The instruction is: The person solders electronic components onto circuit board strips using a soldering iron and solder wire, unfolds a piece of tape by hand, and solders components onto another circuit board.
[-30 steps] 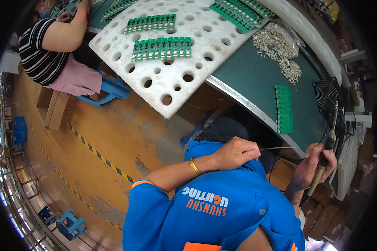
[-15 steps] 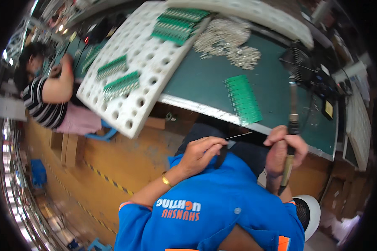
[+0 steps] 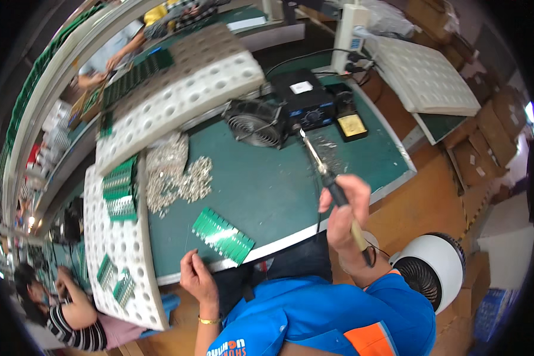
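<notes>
In my right hand [image 3: 349,216] is a soldering iron [image 3: 337,191], its fingers wrapped around the handle. The metal tip points up and away, toward a black soldering station [image 3: 305,104] at the back of the bench. My left hand [image 3: 198,279] is at the front edge with its fingertips pinched together on a thin solder wire [image 3: 188,238], which shows only faintly. Just right of that hand, a green circuit board panel [image 3: 222,234] lies on the bench, its near end at the edge.
Small metal parts [image 3: 178,178] lie heaped on the green bench [image 3: 267,202]. A black fan [image 3: 255,127] and a yellow sponge in a holder [image 3: 352,126] stand behind. White foam trays [image 3: 151,267] hold more boards at left. A white fan [image 3: 433,270] is at right. Co-workers sit across and at left.
My view has swung to the right, bringing the soldering station more fully into sight. My left hand has come up beside the circuit board panel. The soldering iron now tilts to the left.
</notes>
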A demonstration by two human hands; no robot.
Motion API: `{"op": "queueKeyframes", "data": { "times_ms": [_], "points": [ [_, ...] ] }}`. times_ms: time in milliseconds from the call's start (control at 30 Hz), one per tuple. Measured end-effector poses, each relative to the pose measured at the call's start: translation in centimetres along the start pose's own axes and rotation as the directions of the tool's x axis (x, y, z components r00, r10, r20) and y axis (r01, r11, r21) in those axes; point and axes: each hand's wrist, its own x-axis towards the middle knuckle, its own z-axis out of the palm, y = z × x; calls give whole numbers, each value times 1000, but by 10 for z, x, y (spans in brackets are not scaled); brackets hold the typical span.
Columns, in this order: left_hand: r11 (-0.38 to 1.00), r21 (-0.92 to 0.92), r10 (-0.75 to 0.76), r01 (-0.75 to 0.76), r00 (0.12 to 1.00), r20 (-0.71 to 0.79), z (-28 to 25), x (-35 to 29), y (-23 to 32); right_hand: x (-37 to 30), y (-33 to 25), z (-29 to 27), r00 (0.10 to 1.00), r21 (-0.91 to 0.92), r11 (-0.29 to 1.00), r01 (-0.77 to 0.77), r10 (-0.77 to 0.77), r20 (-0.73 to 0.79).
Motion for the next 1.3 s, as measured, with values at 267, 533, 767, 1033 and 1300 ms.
{"op": "queueKeyframes", "data": {
  "times_ms": [267, 533, 767, 1033, 1300],
  "points": [
    [982, 144, 113, -123, 990, 79, 2, 3, -19, 86, 32, -57, 920, -349, 915, -204, 57, -387],
    [970, 167, 153, -176, 978, 143, 1, 2, -21, 120, 78, -88, 914, -513, 799, -314, 108, -391],
    [934, 160, 310, -321, 947, 88, 8, 7, -23, 147, 111, -102, 924, -609, 695, -382, 267, -275],
    [915, 210, 340, -345, 939, 61, 9, 6, -28, 145, 112, -102, 851, -486, 704, -518, 483, -208],
    [948, 135, 290, -289, 957, 18, 7, 8, -28, 149, 123, -97, 836, -462, 700, -544, 500, -226]
  ]
}}
